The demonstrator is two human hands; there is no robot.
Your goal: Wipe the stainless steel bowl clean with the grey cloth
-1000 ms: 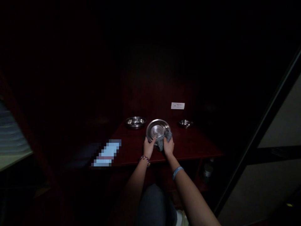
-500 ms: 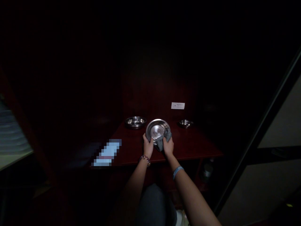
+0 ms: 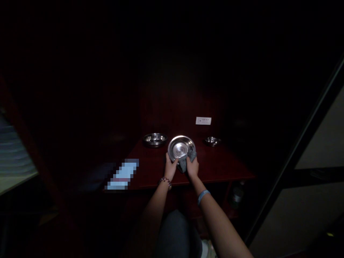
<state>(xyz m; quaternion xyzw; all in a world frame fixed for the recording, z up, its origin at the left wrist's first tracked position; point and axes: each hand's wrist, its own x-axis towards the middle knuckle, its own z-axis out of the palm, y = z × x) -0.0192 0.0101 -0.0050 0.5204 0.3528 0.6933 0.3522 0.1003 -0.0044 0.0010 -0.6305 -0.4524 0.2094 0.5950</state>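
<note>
A shiny metal bowl [image 3: 179, 147] is tilted towards me above the dark red table [image 3: 215, 168]. My left hand [image 3: 170, 167] grips its lower left rim, thumb on the inner side. At the lower right rim, my right hand [image 3: 192, 166] is closed on a grey cloth [image 3: 182, 165], which folds over the bowl's edge and reaches inside. Another metal bowl [image 3: 155, 139] rests at the back left of the table. A smaller metal dish [image 3: 212, 141] lies at the back right.
A white socket panel [image 3: 203, 120] is on the back wall. A blurred-out bright patch [image 3: 123, 175] shows at the table's left. Under the tabletop at right stands a bottle [image 3: 237, 195]. Stacked pale items [image 3: 16, 147] are at the far left.
The held bowl has shifted slightly to the right and turned a little. My left hand has moved slightly right with it, while my right hand has hardly moved.
</note>
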